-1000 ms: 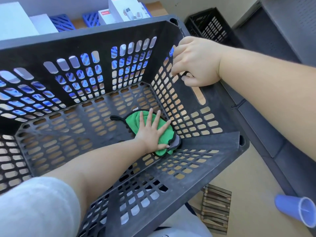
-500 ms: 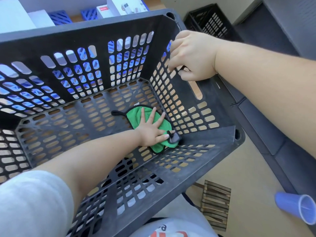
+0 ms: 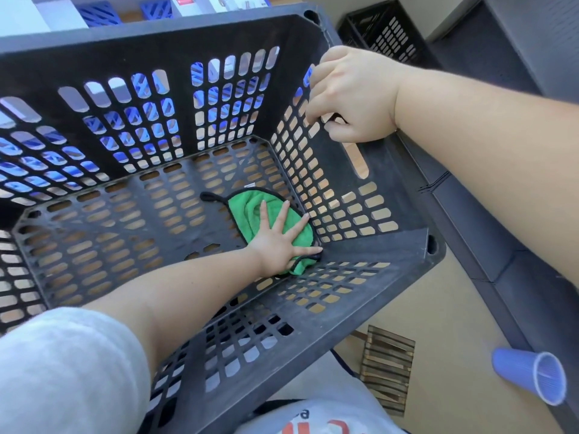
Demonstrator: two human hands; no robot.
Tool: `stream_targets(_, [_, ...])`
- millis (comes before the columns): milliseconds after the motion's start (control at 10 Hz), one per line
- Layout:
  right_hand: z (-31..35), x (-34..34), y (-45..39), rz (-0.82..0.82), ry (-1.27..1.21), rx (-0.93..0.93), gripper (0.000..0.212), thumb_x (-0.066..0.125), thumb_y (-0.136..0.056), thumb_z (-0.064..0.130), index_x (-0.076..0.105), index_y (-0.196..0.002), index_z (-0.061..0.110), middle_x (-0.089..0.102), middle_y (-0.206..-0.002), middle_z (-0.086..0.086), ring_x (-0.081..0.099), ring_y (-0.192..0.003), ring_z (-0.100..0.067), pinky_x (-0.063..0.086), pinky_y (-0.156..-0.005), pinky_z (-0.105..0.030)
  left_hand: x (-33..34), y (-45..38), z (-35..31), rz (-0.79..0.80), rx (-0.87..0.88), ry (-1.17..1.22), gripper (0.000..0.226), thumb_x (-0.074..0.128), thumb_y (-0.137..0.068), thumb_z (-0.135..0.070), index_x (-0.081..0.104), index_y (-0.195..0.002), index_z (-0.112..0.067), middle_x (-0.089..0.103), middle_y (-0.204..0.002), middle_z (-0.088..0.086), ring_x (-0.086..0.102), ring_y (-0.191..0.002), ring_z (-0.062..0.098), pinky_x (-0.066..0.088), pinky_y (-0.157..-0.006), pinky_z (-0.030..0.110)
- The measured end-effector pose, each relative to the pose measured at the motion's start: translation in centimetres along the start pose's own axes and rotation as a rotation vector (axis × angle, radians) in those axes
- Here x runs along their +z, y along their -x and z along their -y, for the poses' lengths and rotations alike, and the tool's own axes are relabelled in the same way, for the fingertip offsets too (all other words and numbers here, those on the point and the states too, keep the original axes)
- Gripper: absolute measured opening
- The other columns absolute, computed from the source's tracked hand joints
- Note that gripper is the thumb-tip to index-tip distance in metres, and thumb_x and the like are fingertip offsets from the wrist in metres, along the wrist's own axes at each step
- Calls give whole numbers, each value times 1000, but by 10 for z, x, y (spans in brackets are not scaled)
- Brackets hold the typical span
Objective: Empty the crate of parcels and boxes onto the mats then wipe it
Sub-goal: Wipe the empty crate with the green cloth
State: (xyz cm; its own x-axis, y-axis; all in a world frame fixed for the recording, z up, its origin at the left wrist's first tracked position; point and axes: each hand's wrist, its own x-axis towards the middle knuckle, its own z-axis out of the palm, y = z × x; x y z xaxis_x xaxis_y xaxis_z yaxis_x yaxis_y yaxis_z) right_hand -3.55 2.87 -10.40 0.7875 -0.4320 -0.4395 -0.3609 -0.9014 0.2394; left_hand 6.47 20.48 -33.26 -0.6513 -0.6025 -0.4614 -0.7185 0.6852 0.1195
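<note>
Head camera view, looking down into a black plastic crate point(image 3: 94, 233) with slotted walls and a slotted floor, tipped toward me. My left hand point(image 3: 279, 242) lies flat with its fingers spread, palm pressing a green microfibre cloth point(image 3: 250, 205) onto the crate floor. The cloth has a black edge and a small black loop, and it sits in the near right corner of the floor, touching the right wall. My left hand is open, pressing rather than gripping. A grey sleeve point(image 3: 62, 371) covers my upper left arm. My right hand point(image 3: 354, 95) is closed over the top edge of the crate's right wall, its fingers hooked through the slots near the far corner, just above the handle hole. No parcels or boxes are inside the crate. Beyond the far wall, white boxes point(image 3: 200, 4) stand on blue mats point(image 3: 97, 17). A second black crate point(image 3: 385, 29) sits on the floor at the upper right. A blue plastic cup point(image 3: 529, 374) lies on its side at the lower right.
</note>
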Motion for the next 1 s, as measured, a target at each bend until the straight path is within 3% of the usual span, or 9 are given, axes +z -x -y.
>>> stream_targets(100, [-2, -3, 5, -48, 50, -84, 48, 30, -81, 35, 72, -97, 18, 71, -91, -5, 58, -101, -29, 37, -99, -43, 11, 5, 13, -35, 170, -49, 53, 24, -105, -50, -3, -150, -56, -16, -164, -5, -27, -141, 51, -13, -97, 84])
stream_targets(200, [-2, -5, 7, -71, 70, -114, 56, 24, -80, 37, 73, -96, 15, 71, -89, -5, 57, -101, -29, 35, -101, -43, 11, 13, 33, 7, 261, -101, 53, 21, -105, -48, -3, -153, -52, -14, -164, -11, -24, -145, 44, -12, -103, 80])
stream_targets(300, [-3, -3, 4, -70, 66, -136, 57, 23, -79, 38, 73, -96, 16, 71, -90, -5, 58, -102, -28, 36, -101, -43, 11, 25, 46, 16, 287, -172, 55, 23, -106, -44, -1, -156, -41, -10, -165, -8, -16, -150, 35, -15, -113, 65])
stream_targets(400, [-3, -1, 6, -91, 54, -139, 56, 25, -79, 39, 73, -97, 17, 72, -91, -3, 58, -102, -27, 35, -101, -42, 16, 40, 63, 0, 210, -169, 58, 25, -107, -40, -2, -158, -29, -8, -166, 1, -9, -152, 29, -14, -119, 48])
stream_targets(500, [-4, 2, 5, -125, 31, -141, 54, 26, -79, 40, 74, -95, 19, 72, -90, 0, 58, -102, -25, 31, -101, -39, 15, 50, 83, -67, 14, -53, 58, 24, -108, -36, -2, -158, -24, -9, -166, 7, -8, -152, 27, -13, -121, 39])
stream_targets(600, [-7, 5, 3, -162, 14, -149, 50, 29, -80, 38, 74, -93, 19, 71, -88, 2, 58, -101, -24, 32, -100, -37, 6, 40, 97, -164, -299, 0, 59, 24, -108, -36, -2, -159, -21, -7, -165, 13, -9, -151, 37, -11, -120, 47])
stream_targets(700, [-8, 7, 3, -189, -2, -157, 47, 32, -81, 36, 74, -93, 18, 72, -87, 2, 59, -100, -24, 33, -99, -38, -6, 22, 101, -197, -540, 90, 61, 16, -102, -58, -9, -155, -39, -16, -164, 6, -20, -146, 47, -11, -111, 69])
stream_targets(800, [-9, 7, 3, -203, -3, -167, 46, 34, -81, 35, 75, -92, 18, 72, -86, 1, 60, -99, -25, 34, -98, -38, -5, 10, 102, -157, -428, 160, 61, 8, -93, -74, -7, -149, -55, -23, -162, 1, -28, -143, 46, -11, -108, 74])
stream_targets(1000, [-7, 5, 5, -198, -2, -163, 46, 35, -81, 35, 76, -91, 18, 73, -85, 1, 61, -97, -24, 36, -96, -38, -5, 11, 106, -147, -402, 172, 56, 14, -104, -54, 8, -157, -38, -1, -166, 6, -7, -152, 32, -5, -118, 61])
